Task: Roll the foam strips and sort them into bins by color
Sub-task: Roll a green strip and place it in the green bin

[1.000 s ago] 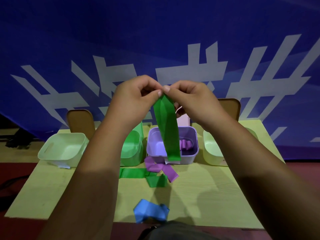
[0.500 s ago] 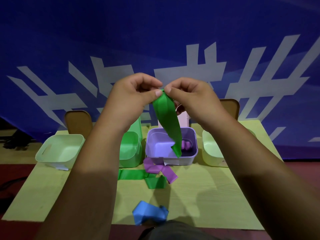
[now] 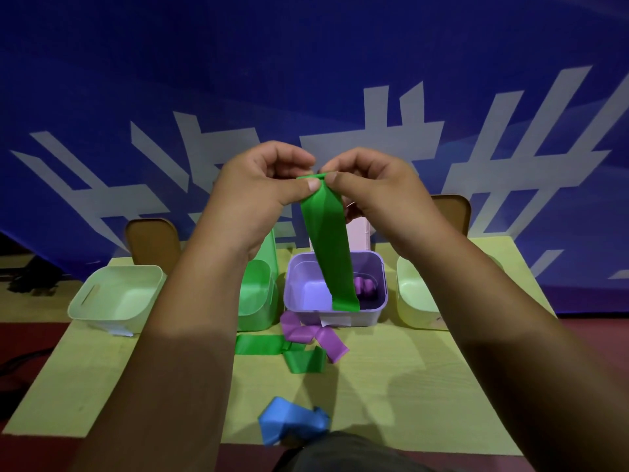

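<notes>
Backdrop: a deep blue banner with big white strokes fills the upper half of the frame.
Table: a pale yellow-green top spreads across the lower half, with two brown chair backs showing behind its far edge.
Left hand: raised at centre frame, fingers curled – thumb and fingertips pinch the top left corner of the green strip.
Right hand: level with the other and nearly touching it, fingers curled, pinching the strip's top right corner.
Bins: four in a row along the far side – a pale green bin at the left, a green bin, a purple bin and a pale bin partly hidden by the right forearm.
Green strip: hangs straight down from both hands, unrolled, its lower end in front of the purple bin.
Loose strips: a second green strip and a purple strip lie crossed just in front of the purple bin; a crumpled blue strip sits at the near edge.
Purple rolls: inside the purple bin, at its right side.
</notes>
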`<state>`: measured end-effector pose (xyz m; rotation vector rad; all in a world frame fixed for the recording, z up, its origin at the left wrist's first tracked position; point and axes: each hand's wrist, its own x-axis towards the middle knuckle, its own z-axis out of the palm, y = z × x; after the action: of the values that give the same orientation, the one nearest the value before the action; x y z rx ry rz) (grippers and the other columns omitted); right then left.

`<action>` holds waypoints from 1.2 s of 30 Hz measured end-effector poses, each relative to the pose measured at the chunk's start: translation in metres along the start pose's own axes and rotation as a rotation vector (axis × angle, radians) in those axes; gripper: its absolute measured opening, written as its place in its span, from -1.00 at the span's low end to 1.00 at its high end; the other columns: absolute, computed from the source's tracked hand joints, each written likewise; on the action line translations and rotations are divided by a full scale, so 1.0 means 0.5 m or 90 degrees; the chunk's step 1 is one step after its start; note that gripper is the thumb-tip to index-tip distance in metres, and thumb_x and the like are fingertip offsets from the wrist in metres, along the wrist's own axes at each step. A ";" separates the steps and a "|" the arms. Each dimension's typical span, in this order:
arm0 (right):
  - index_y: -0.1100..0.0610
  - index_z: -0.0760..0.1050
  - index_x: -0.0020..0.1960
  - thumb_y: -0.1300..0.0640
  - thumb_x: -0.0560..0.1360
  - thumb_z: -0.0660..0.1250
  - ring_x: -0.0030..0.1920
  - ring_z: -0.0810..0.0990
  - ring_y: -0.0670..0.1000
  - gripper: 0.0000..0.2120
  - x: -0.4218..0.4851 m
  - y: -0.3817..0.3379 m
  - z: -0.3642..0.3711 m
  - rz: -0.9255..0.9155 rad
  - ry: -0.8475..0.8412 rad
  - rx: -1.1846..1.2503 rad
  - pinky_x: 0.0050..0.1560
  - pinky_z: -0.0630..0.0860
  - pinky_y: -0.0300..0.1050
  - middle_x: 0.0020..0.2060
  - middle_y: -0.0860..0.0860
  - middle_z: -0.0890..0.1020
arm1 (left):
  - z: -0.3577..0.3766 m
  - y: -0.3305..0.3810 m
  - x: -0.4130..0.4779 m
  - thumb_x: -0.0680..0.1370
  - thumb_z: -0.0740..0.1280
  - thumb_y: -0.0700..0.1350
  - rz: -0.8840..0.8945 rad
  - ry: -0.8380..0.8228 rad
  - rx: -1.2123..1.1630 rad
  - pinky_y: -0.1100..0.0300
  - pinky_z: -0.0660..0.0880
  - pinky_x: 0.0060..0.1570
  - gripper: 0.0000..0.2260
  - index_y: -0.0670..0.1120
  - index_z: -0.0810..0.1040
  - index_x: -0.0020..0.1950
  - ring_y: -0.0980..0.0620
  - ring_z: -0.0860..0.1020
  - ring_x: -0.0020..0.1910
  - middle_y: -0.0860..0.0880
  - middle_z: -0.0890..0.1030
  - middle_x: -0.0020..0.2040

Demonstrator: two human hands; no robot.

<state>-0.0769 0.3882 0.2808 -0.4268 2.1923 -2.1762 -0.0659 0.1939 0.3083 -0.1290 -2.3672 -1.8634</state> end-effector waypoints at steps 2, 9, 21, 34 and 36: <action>0.13 0.69 0.03 0.15 0.61 0.46 -0.24 0.62 0.06 -0.94 0.002 0.002 -0.002 -0.003 0.000 -0.001 -0.12 0.62 0.10 -0.24 0.13 0.65 | 0.004 0.000 0.002 0.49 0.59 -0.32 0.002 0.002 -0.007 0.04 0.67 0.17 -0.75 0.00 0.73 0.04 -0.02 0.72 0.03 0.01 0.75 -0.10; 0.14 0.69 0.01 0.18 0.60 0.48 -0.24 0.57 0.09 -0.97 0.008 0.003 -0.012 -0.010 0.009 0.004 -0.14 0.58 0.04 -0.24 0.15 0.62 | 0.010 -0.005 0.010 0.43 0.60 -0.33 -0.004 -0.026 -0.059 -0.03 0.63 0.28 -0.71 -0.01 0.72 0.03 -0.02 0.68 0.05 -0.02 0.73 -0.07; 0.17 0.63 -0.01 0.26 0.61 0.45 -0.27 0.55 0.01 -0.96 0.021 0.007 -0.025 -0.005 0.024 0.055 -0.21 0.57 -0.08 -0.27 0.10 0.59 | 0.031 -0.009 0.015 0.57 0.44 -0.44 -0.073 -0.053 -0.189 0.18 0.63 0.13 -0.75 -0.16 0.66 0.15 0.02 0.72 0.03 -0.06 0.74 -0.02; 0.17 0.64 0.04 0.27 0.59 0.46 -0.13 0.56 0.13 -0.95 0.053 0.022 -0.043 -0.003 0.031 0.078 -0.05 0.52 0.09 -0.16 0.17 0.62 | 0.055 -0.008 0.058 0.57 0.52 -0.31 -0.052 -0.014 -0.147 0.13 0.65 0.06 -0.82 -0.18 0.68 0.16 -0.03 0.74 -0.05 -0.07 0.74 -0.11; 0.20 0.64 0.10 0.26 0.59 0.46 -0.11 0.55 0.14 -0.90 0.060 0.028 -0.045 0.007 0.035 0.090 -0.03 0.51 0.11 -0.12 0.18 0.61 | 0.057 -0.011 0.066 0.55 0.53 -0.34 -0.044 -0.007 -0.145 0.14 0.64 0.07 -0.79 -0.16 0.68 0.15 0.00 0.74 -0.02 -0.06 0.76 -0.09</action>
<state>-0.1128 0.4038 0.2731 -0.3529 2.0422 -2.3448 -0.1009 0.2200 0.3013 -0.0795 -2.1845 -2.1650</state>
